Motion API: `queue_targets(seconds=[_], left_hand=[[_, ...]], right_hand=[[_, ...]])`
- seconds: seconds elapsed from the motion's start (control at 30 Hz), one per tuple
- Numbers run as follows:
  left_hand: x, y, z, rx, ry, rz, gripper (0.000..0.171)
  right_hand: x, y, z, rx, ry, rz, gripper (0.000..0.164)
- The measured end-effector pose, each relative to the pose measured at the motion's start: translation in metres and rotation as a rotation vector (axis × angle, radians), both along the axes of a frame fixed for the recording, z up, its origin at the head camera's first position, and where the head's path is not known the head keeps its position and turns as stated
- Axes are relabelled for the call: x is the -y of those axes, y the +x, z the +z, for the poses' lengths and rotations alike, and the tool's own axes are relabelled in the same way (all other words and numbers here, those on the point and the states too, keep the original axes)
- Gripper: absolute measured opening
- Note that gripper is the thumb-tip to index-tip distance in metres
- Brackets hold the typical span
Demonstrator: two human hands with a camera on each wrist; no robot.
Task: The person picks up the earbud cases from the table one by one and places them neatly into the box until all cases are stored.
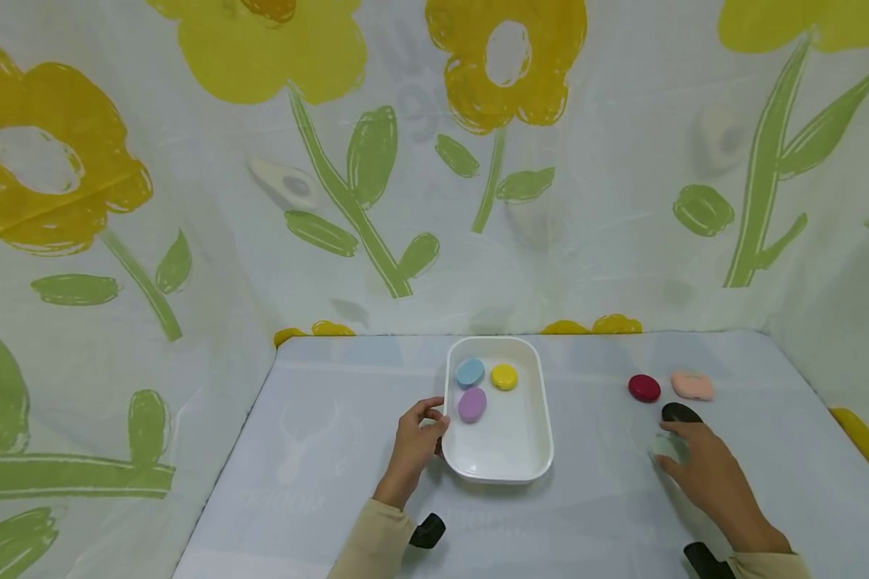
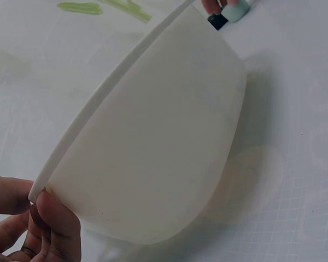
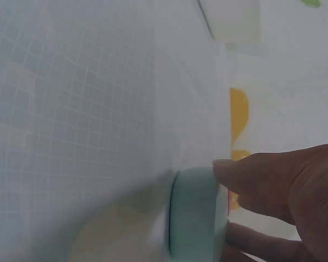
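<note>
A white rectangular tray [image 1: 496,458] contains a blue oval soap [image 1: 470,373], a yellow round soap [image 1: 504,377] and a purple oval soap [image 1: 472,405]. My left hand [image 1: 416,442] pinches the tray's left rim between thumb and fingers. Over to the right, my right hand [image 1: 713,474] has its thumb and fingers around a pale green soap [image 3: 194,215]; the thumb lies on its upper edge. Just beyond the fingers is a black soap [image 1: 681,412], partly covered by the index finger in the head view.
A dark red soap [image 1: 644,388] and a pink soap [image 1: 692,385] lie behind the black one on the white-covered table [image 1: 319,450]. A curtain with yellow flowers [image 1: 507,64] hangs along the back and sides.
</note>
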State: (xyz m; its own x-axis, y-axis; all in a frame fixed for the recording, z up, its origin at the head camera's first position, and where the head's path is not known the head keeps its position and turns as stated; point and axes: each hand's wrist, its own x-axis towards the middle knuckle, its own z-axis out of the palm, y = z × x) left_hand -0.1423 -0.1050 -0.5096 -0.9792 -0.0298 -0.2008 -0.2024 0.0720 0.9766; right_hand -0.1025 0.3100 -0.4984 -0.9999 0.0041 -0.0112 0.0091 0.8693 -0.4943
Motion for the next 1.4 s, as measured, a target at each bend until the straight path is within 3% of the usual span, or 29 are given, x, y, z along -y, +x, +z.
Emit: queue_targets(seconds=[0.37,0.57,0.9,1.4], left_hand=[[0.0,0.001,-0.002,0.008,-0.004,-0.005,0.04],[0.0,0.003,-0.001,-0.001,0.004,-0.011,0.04],[0.0,0.002,-0.001,-0.006,0.0,-0.007,0.04],[-0.001,0.001,-0.001,-0.001,0.012,-0.001,0.041]], right_hand=[[0.0,0.002,-0.007,0.058,0.048,-0.001,0.052],[0.006,0.002,-0.001,-0.016,0.029,0.025,0.051],[0.038,-0.014,0.023,-0.156,-0.049,0.095,0.051],[0.119,-0.05,0.059,-0.112,-0.134,0.193,0.051]])
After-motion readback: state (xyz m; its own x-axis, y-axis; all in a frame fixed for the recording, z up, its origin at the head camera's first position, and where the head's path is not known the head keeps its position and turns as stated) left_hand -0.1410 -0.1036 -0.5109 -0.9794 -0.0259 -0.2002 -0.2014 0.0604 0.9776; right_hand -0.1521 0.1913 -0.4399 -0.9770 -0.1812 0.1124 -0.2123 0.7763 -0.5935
